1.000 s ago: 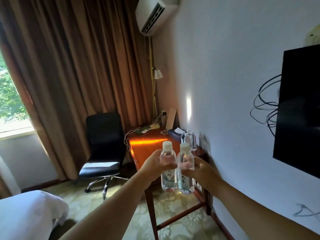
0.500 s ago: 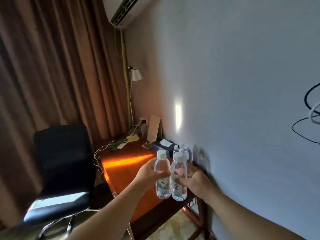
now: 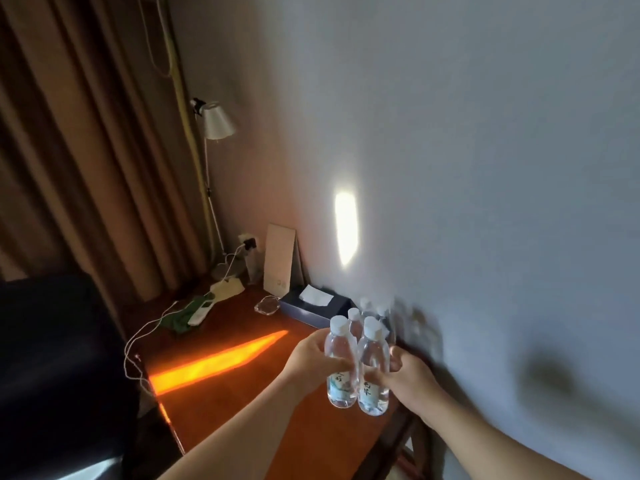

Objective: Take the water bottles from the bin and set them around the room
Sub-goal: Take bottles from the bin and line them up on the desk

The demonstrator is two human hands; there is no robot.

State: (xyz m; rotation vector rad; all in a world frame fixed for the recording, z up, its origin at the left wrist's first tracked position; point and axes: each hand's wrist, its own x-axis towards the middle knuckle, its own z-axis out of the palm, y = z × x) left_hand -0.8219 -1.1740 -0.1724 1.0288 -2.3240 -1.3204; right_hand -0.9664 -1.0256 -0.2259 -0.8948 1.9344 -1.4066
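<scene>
Both bottles have been carried nearer the desk (image 3: 242,393); left hand (image 3: 308,362) clasps the left bottle (image 3: 341,368), right hand (image 3: 412,379) the right bottle (image 3: 374,372). Lowering beside the standing bottles (image 3: 367,317) at centre is required next.

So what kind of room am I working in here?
Probably a hotel or guest bedroom: a wooden desk against the wall with a tissue box, a floor lamp, long curtains, and spare water bottles already set out.
</scene>
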